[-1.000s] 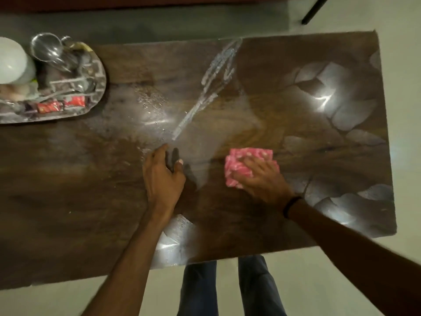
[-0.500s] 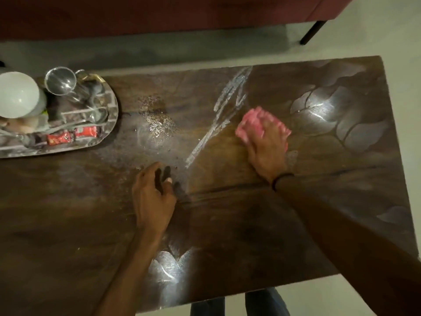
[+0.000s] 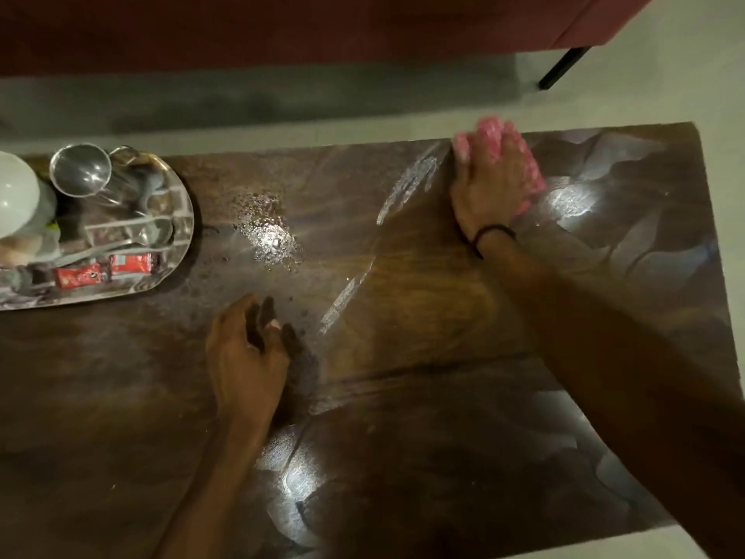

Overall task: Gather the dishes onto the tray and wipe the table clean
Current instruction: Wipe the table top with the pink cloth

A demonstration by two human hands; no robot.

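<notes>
Head view: your right hand (image 3: 487, 187) presses the cloth (image 3: 534, 177) flat-fingered at the far edge — wet crumbs (image 3: 268, 232) lie to its left, nearer your loosely curled, empty left hand (image 3: 246, 357).

Pink cloth (image 3: 490, 127) mostly hidden under motion-blurred right hand (image 3: 483, 191) at far edge of table (image 3: 121, 397), tray (image 3: 184, 203) and white bowl (image 3: 16, 191) cut by picture's left edge

This looks like a home living room: a low dark wooden table (image 3: 403, 397) with pale leaf shapes in its top stands on a pale smooth floor (image 3: 665, 82), near a dark red upholstered sofa (image 3: 282, 30) with a thin black leg (image 3: 564, 68). An oval steel tray (image 3: 183, 219) at the table's left end holds household tableware: a white bowl (image 3: 16, 191), a steel cup (image 3: 80, 169) and red sachets (image 3: 105, 268).
</notes>
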